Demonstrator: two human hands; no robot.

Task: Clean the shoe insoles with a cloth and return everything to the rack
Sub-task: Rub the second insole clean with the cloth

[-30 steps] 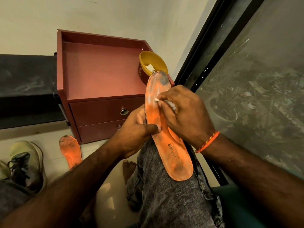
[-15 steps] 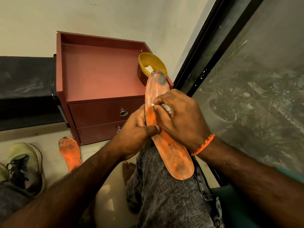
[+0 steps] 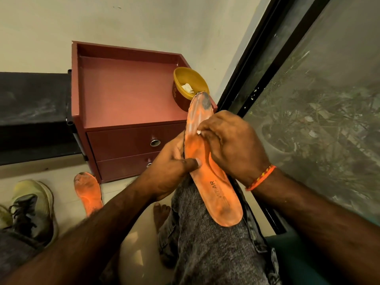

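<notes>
Insole (image 3: 213, 182), smudged orange foam, held in left hand (image 3: 170, 167) grip; right hand (image 3: 230, 147) pinches white cloth (image 3: 199, 132).

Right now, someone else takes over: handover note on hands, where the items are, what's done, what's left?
Left hand: grips the orange insole at its middle, thumb across the top, propping it on the knee.
Right hand: pinches a small white cloth against the insole's upper half.
Second insole lies on the floor by the drawer unit, with a shoe to its left. The yellow bowl on the unit holds a white wad.
Done: wiping is under way; dark grime shows at the toe and heel.
Left: finish this insole, clean the second, return everything to the rack.
</notes>
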